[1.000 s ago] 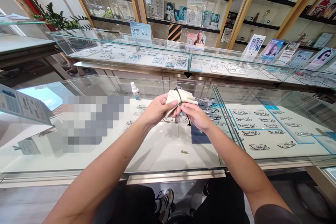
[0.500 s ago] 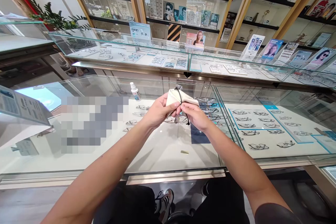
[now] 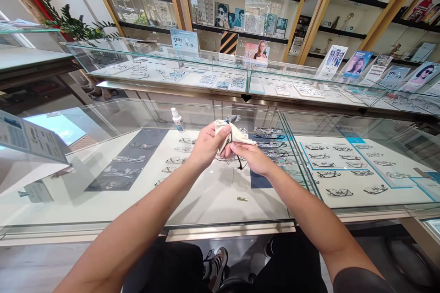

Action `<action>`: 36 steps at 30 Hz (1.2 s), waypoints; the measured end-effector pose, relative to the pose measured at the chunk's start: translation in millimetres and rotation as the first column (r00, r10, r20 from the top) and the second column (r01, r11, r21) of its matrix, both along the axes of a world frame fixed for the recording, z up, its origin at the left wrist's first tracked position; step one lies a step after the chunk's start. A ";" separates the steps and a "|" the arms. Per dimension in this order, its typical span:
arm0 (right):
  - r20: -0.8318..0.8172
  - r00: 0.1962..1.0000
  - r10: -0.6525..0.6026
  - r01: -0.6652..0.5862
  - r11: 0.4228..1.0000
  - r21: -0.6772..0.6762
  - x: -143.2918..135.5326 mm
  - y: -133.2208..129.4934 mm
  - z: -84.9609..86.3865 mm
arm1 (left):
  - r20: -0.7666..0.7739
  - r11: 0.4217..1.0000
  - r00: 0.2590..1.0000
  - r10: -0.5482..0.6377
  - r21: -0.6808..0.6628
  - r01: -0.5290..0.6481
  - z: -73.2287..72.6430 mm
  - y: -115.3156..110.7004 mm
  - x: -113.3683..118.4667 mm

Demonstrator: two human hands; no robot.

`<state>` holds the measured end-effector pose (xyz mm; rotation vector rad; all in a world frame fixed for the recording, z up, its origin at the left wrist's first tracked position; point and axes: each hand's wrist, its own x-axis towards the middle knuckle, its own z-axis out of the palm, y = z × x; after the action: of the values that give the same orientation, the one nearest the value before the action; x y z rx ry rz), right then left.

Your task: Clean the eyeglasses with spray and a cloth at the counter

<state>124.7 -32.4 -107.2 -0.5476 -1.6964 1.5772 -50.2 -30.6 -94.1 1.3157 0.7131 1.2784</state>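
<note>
A cream cloth (image 3: 239, 136) is bunched between my two hands above the glass counter. My left hand (image 3: 207, 144) is closed on it, the thumb pressing from above. A pair of dark-rimmed eyeglasses (image 3: 239, 164) is partly wrapped in this cloth; one black temple end hangs below the fingers, and most of the frame is hidden. My right hand (image 3: 254, 156) pinches the eyeglasses near the cloth's right part, which lies over its fingers. Both hands almost touch at the fingertips. Beyond my left hand a white spray bottle (image 3: 178, 120) stands upright on the glass.
Rows of eyeglasses (image 3: 318, 163) lie inside the glass counter (image 3: 206, 210). A small gold bar (image 3: 242, 199) is near its front. A folded leaflet (image 3: 34, 142) stands at the left. Behind runs a second glass showcase (image 3: 165, 83) with upright advertising cards (image 3: 257, 50).
My left thumb has moved up over the cloth, and the cloth has changed its folds. The hanging temple has shifted slightly down and left. My right hand has lowered a little.
</note>
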 end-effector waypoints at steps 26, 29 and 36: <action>0.031 0.999 -0.043 0.043 0.999 -0.025 1.9 -2.7 2.8 | -0.010 0.994 1.000 0.023 0.104 -0.022 2.6 7.1 -9.3; 0.004 0.994 -0.109 0.109 0.994 -0.004 5.4 0.6 3.7 | -0.006 0.991 0.994 -0.112 0.075 0.112 3.5 12.1 -15.7; -0.108 0.988 -0.115 0.113 0.993 -0.023 12.1 10.7 1.0 | 0.013 0.966 0.968 -0.252 0.068 0.250 7.2 12.6 -23.0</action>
<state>136.8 -21.6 -106.2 -0.5475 -1.5451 1.5128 -73.2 -17.9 -86.9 1.3953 0.4749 1.1161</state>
